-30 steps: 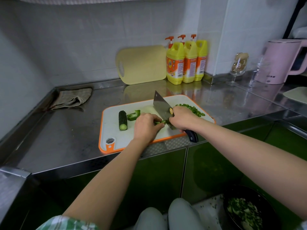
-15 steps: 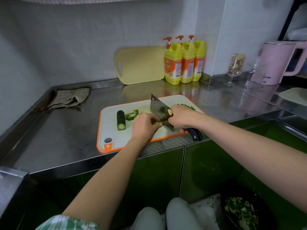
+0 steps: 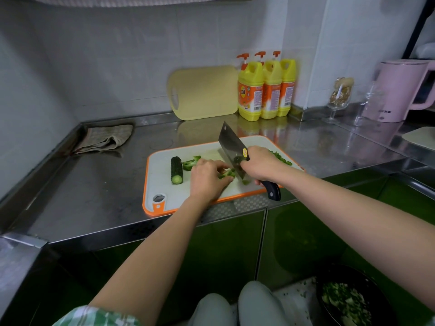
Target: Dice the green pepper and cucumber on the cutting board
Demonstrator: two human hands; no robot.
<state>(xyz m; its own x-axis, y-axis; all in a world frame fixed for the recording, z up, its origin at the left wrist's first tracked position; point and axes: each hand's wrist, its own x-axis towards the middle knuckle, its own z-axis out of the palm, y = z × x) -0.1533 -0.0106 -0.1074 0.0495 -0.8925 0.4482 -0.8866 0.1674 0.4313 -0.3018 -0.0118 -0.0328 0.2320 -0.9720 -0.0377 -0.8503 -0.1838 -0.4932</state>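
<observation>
Head view: the knife (image 3: 231, 147) has tipped tip-up since a second ago, its heel at the pepper strip (image 3: 227, 173) on the board (image 3: 160, 184), so I judge the chopping is mid-stroke. The right hand (image 3: 261, 164) grips the handle. The left hand (image 3: 207, 178) pins the strip with curled fingers. The cucumber (image 3: 176, 170) lies uncut, left on the board. The writing on the bottles (image 3: 250, 90) and kettle (image 3: 395, 90) is too small to read.

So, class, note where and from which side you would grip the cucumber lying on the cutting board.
Grip the cucumber around its middle, from above, pinching its two long sides. It lies flat on the cutting board, cut end toward the person, its left side free; a pepper piece sits close on the right.
</observation>
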